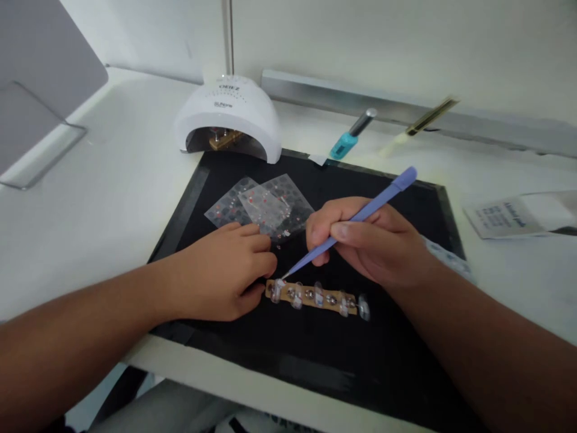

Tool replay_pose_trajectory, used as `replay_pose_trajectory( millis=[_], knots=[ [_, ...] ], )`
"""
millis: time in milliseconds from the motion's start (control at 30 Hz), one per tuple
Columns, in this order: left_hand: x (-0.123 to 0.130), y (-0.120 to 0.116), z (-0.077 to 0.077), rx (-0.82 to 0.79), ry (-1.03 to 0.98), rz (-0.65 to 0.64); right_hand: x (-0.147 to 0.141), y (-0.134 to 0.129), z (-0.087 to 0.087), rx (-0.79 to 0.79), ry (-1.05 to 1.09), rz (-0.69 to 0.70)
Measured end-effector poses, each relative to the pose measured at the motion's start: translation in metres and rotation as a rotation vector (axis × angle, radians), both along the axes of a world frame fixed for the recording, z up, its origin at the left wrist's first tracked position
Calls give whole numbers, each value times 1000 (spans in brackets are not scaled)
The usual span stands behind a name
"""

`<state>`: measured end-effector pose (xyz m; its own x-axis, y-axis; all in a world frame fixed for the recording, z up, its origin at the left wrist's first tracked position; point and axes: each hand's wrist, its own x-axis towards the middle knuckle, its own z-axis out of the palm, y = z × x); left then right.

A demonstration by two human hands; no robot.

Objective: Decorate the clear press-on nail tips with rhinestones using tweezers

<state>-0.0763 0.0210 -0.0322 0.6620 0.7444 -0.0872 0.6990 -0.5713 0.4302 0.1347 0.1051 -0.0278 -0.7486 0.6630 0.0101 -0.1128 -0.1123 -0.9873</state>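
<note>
A wooden strip (303, 294) with metal studs lies on the black mat (288, 349) and carries several clear false nails (318, 294) with small decorations. My left hand (238, 270) is closed, its thumb and finger at the left end of the strip, where the grip is partly hidden. Between the thumb and fingers of my right hand (365, 240) are purple tweezers (367, 210), slanting down to the left. Their fine tip touches the leftmost nail (276, 291). Two overlapping clear sticker sheets (270, 201) with red and white bits lie beyond my left hand.
A white nail lamp (229, 108) stands at the back, another studded wooden strip (225, 141) inside it. Behind the mat lie a teal bottle with a silver cap (347, 144) and a gold-handled brush (426, 120). An alcohol pad packet (505, 216) rests at the right.
</note>
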Motion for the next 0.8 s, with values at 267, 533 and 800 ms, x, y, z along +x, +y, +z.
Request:
replay_pose_trajectory(
  millis=[267,533,800],
  knots=[
    [1,0,-3,1,-79,14,3,-2,-7,-57,-2,36],
    [-2,3,-3,17,-99,6,1,-3,-10,-109,-9,52],
    [-7,1,1,-45,-120,24,-2,-2,-16,-142,12,37]
  ],
)
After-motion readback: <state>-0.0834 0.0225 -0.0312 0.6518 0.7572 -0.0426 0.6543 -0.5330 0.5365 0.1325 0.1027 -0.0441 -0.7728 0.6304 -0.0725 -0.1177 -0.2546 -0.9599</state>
